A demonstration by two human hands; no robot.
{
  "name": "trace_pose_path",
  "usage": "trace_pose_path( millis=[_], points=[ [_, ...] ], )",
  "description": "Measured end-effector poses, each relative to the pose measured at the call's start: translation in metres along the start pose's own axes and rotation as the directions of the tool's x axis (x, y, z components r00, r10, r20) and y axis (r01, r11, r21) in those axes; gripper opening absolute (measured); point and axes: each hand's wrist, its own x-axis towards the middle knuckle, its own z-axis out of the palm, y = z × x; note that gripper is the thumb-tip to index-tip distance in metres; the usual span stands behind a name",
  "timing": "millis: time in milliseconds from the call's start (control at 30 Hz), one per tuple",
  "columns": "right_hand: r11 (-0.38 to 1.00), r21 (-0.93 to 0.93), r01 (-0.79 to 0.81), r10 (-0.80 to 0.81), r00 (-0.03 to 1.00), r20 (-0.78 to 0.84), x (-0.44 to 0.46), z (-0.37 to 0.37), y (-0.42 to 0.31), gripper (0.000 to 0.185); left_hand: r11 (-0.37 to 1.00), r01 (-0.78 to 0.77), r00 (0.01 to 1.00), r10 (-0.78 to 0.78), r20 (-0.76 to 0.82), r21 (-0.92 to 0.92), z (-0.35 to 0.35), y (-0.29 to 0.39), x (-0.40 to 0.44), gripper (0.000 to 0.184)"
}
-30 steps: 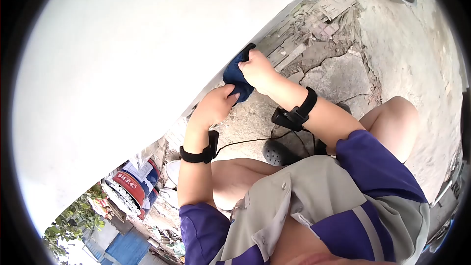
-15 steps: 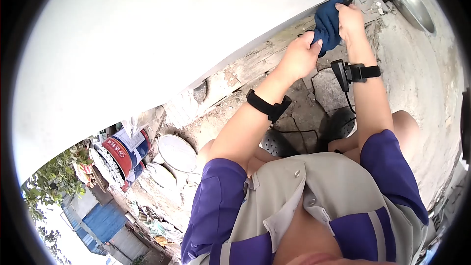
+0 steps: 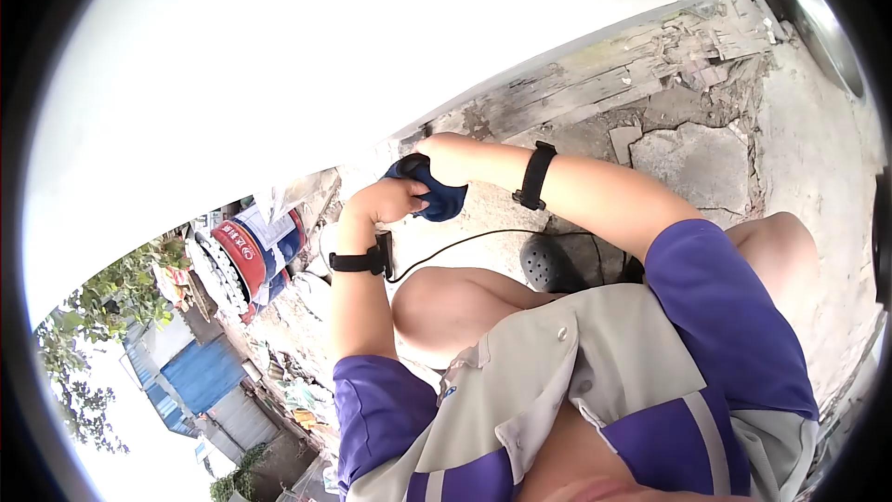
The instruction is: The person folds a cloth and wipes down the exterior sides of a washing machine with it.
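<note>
A dark blue piece of cloth with a black end [image 3: 444, 204], sock-like but of a kind I cannot make out, is bunched between my hands at the centre left. My left hand [image 3: 390, 197] grips it from the near left side, with thumb and fingers pressed together. Reaching across from the right, my right hand [image 3: 442, 156] closes on its upper part by the black end; those fingertips are mostly hidden. Both hands are close together, just below the edge of a large white surface [image 3: 279, 56]. A black strap circles each forearm, and a small black device with a cable is on the left one.
A red and blue printed bucket [image 3: 243, 256] stands at the left. At the upper right rests a metal basin [image 3: 827, 33]. Broken concrete [image 3: 692, 163] and a worn ledge [image 3: 595, 93] run along the white surface. A grey clog [image 3: 548, 263] shows below my hands.
Both hands have carried the blue cloth from the upper right to the centre left. The view has shifted slightly, and my left forearm now covers the round pale lid.
</note>
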Motion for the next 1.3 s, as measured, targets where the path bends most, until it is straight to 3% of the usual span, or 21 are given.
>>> trace_pose_path(
  millis=[67,133,167,233,333,433,467,567,633,733,800,833,867,900,933,1000,1033,1100,1133,1233,1300],
  points=[
    [0.996,-0.013,-0.092,0.09,0.987,-0.135,-0.024,-0.003,0.0,0.031,0.993,-0.068,0.996,0.061,-0.071,-0.101,0.004,0.003,-0.002,0.025],
    [0.956,0.248,-0.157,0.23,0.926,-0.299,-0.048,-0.008,0.043,0.029,0.924,-0.164,0.981,0.116,-0.157,-0.345,0.006,0.014,-0.003,0.021],
    [0.869,0.473,-0.143,0.322,0.89,-0.323,-0.054,-0.012,0.078,0.029,0.891,-0.19,0.973,0.114,-0.2,-0.412,0.007,0.019,-0.001,0.02],
    [0.427,0.902,0.069,0.56,0.763,-0.323,-0.097,-0.046,0.05,0.023,0.906,-0.244,0.96,0.174,-0.22,-0.346,0.003,0.021,0.003,0.019],
    [0.484,0.871,0.083,0.572,0.723,-0.387,-0.095,-0.062,0.031,0.03,0.808,-0.259,0.957,0.139,-0.255,-0.53,-0.004,0.023,-0.008,0.02],
    [0.789,0.604,0.115,0.288,0.799,-0.528,-0.044,-0.032,0.037,0.02,0.949,-0.195,0.911,0.082,-0.404,-0.246,-0.006,-0.008,-0.014,0.023],
    [0.823,0.565,0.048,0.299,0.811,-0.503,-0.017,-0.014,0.04,0.018,0.921,-0.237,0.863,0.053,-0.503,-0.309,0.001,-0.023,-0.018,0.022],
    [0.948,0.314,-0.053,0.161,0.931,-0.327,0.025,0.03,0.007,0.016,0.923,-0.007,0.871,-0.184,-0.456,-0.385,-0.003,-0.035,-0.055,0.017],
    [0.966,0.156,0.204,-0.186,0.975,-0.124,0.035,0.042,-0.007,0.022,0.896,-0.001,0.83,-0.247,-0.5,-0.443,0.01,-0.064,-0.065,0.014],
    [0.948,-0.122,0.295,-0.303,0.952,-0.051,0.009,0.024,-0.03,0.014,0.957,-0.144,0.744,-0.063,-0.665,-0.252,0.035,-0.091,-0.064,0.015],
    [0.99,-0.089,0.105,-0.105,0.994,0.008,-0.04,-0.012,-0.051,0.029,0.981,-0.157,0.738,0.041,-0.674,-0.112,0.034,-0.068,-0.076,0.017],
    [0.97,-0.012,0.242,-0.242,0.967,-0.076,-0.055,-0.017,-0.035,0.031,0.991,-0.132,0.762,0.108,-0.638,0.01,0.023,-0.043,-0.085,0.017],
    [1.0,0.012,0.004,-0.004,1.0,-0.003,-0.079,-0.04,-0.05,0.032,0.929,-0.201,0.847,0.006,-0.531,-0.31,0.021,-0.029,-0.079,0.016],
    [0.998,0.031,0.059,-0.058,0.997,-0.046,-0.089,-0.048,-0.017,0.034,0.934,-0.211,0.878,0.05,-0.476,-0.29,0.007,-0.004,-0.083,0.017],
    [0.955,0.259,-0.141,0.131,0.99,0.055,-0.111,-0.07,-0.029,0.038,0.893,-0.344,0.854,0.168,-0.492,-0.292,0.007,0.003,-0.074,0.017],
    [0.742,0.647,-0.173,0.172,0.983,0.066,-0.156,-0.098,-0.038,0.039,0.789,-0.559,0.759,0.364,-0.54,-0.255,0.005,0.019,-0.051,0.016],
    [0.71,0.635,-0.305,0.363,0.931,0.042,-0.171,-0.113,-0.039,0.034,0.772,-0.592,0.738,0.405,-0.539,-0.231,0.0,0.033,-0.045,0.016],
    [0.885,0.005,-0.465,0.451,0.855,-0.257,-0.192,-0.135,-0.021,0.033,0.737,-0.653,0.692,0.487,-0.533,-0.174,-0.014,0.066,-0.039,0.014],
    [0.866,0.441,-0.236,0.387,0.874,-0.293,-0.205,-0.129,-0.023,0.03,0.692,-0.713,0.631,0.567,-0.529,-0.109,-0.018,0.079,-0.031,0.011],
    [0.864,0.474,-0.169,0.326,0.906,-0.27,-0.237,-0.138,-0.04,0.031,0.726,-0.679,0.476,0.546,-0.689,0.106,-0.018,0.111,-0.028,0.014],
    [0.938,0.341,-0.057,0.205,0.887,-0.414,-0.246,-0.145,-0.028,0.03,0.603,-0.783,0.519,0.497,-0.695,-0.154,-0.019,0.127,-0.027,0.017]
  ],
)
